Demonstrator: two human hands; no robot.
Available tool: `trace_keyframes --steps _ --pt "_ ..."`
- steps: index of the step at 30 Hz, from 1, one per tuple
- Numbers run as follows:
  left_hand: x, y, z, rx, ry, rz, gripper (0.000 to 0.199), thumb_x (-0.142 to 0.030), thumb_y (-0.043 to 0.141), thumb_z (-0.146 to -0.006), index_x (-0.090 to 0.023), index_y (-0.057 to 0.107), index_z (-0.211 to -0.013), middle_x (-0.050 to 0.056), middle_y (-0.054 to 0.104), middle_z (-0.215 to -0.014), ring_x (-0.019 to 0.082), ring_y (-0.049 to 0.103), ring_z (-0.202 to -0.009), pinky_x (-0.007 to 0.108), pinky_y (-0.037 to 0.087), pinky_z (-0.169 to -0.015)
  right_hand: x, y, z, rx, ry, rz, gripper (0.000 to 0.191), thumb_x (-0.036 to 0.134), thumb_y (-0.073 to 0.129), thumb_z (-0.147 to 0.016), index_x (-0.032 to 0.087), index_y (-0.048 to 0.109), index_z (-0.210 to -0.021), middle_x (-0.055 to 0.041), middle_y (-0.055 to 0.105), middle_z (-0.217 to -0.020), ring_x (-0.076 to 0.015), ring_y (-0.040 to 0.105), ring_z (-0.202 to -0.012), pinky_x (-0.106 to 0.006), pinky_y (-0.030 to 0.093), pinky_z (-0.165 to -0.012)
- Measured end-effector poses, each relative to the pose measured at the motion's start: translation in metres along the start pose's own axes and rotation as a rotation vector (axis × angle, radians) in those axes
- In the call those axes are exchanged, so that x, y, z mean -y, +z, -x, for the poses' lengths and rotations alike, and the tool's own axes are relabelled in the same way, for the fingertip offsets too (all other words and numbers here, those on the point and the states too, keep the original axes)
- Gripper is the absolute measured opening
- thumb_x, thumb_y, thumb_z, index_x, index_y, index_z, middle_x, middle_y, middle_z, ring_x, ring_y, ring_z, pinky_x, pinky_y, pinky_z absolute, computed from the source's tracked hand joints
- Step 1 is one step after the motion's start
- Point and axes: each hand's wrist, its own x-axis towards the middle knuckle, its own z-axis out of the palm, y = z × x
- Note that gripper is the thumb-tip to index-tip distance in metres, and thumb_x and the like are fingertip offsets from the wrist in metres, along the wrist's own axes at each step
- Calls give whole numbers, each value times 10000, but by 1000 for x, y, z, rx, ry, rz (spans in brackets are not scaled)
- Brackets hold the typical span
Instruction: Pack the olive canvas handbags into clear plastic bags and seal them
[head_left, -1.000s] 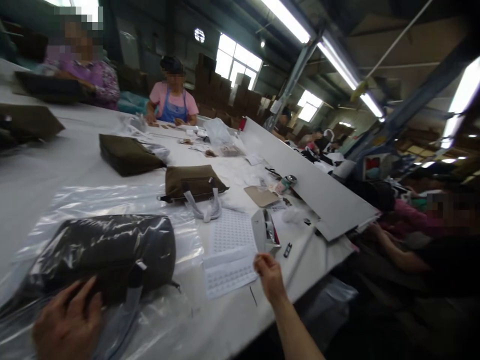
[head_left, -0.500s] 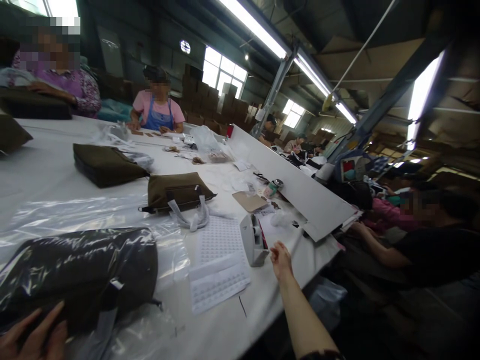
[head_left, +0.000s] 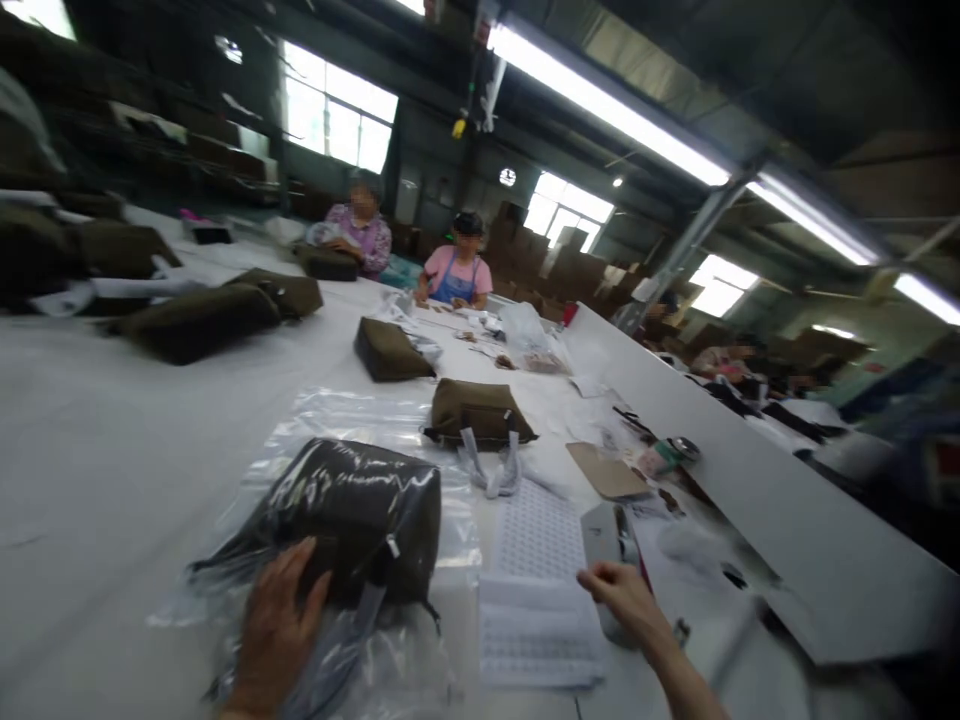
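1. Left hand [head_left: 277, 625]: fingers spread on the wrapped bag [head_left: 352, 520], well apart from the right hand.
2. Right hand [head_left: 622, 595]: curled at the paper sheet [head_left: 536, 635], beside the dispenser [head_left: 600, 530]; grip cannot be told.
3. Wrapped bag: olive, in a plastic sleeve [head_left: 457, 530], on the white table [head_left: 112, 430].
4. Olive bag [head_left: 476, 412]: just beyond the sleeve.

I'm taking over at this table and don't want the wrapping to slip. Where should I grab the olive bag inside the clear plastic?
Grip the middle of the olive bag through the clear plastic, coming from the near side, where the left hand rests on it. Its body looks thick and rounded, so it probably gives a firmer hold than the loose plastic or the grey strap hanging at the front.
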Motion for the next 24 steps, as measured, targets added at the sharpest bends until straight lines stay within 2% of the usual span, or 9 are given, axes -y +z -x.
trace_keyframes --steps 3,6,8,11,14,17,20,22,24 --pt "-4 1 2 -47 -64 -45 598 -301 474 -879 -277 202 -1410 126 486 -1237 300 485 -1144 513 414 -976 121 56 -8 382 -294 -132 185 315 620 -669 175 636 -549 13 560 -486 -118 472 -486 -239 338 -480" --pt "-4 3 7 -61 -122 -32 618 -328 481 -880 -230 190 -1416 147 455 -1301 299 458 -1202 502 423 -985 227 121 1 684 -657 -62 206 377 682 -666 184 663 -597 36 559 -513 -103 478 -498 -220 329 -466" --pt "-3 3 10 -81 -142 -8 627 -338 486 -877 -226 187 -1417 144 446 -1323 289 451 -1225 485 434 -989 275 163 8 761 -889 188 255 458 696 -658 204 682 -639 32 594 -540 -125 536 -529 -230 369 -490" --pt "-2 2 12 -101 -171 25 629 -330 503 -868 -241 197 -1410 129 441 -1342 273 435 -1254 475 434 -1005 315 212 10 651 -1063 679 259 431 733 -634 185 697 -707 -55 694 -708 -226 638 -690 -302 462 -588" --pt "-4 1 11 -59 -164 15 573 -302 503 -868 -268 267 -1390 118 421 -1378 275 418 -1274 502 432 -1010 329 231 -4 521 -997 820 294 354 776 -599 150 689 -793 -141 708 -863 -301 652 -818 -387 501 -670" --pt "-4 2 11 13 -103 -31 546 -255 465 -882 -322 288 -1394 99 411 -1411 289 407 -1285 550 421 -1009 317 208 -25 407 -906 786 366 405 734 -656 143 661 -901 -158 697 -885 -304 645 -849 -415 509 -707" --pt "4 5 17 33 -53 -80 624 -238 465 -870 -358 204 -1425 81 390 -1438 303 415 -1279 564 431 -1002 271 163 -32 238 -889 726 380 321 627 -770 126 587 -1094 -177 674 -957 -309 614 -943 -442 500 -775" --pt "14 9 23 27 -6 -102 669 -236 482 -852 -367 173 -1431 71 400 -1433 306 451 -1249 532 475 -975 228 142 -32 145 -1023 546 404 139 524 -785 236 556 -1176 -121 625 -1135 -266 562 -1066 -440 469 -881" --pt "26 16 25 7 47 -121 691 -219 476 -843 -375 149 -1431 68 457 -1391 296 494 -1211 492 518 -939 192 139 -38 227 -1055 294 377 163 537 -736 408 638 -1004 -10 615 -1181 -267 529 -1132 -476 467 -899"
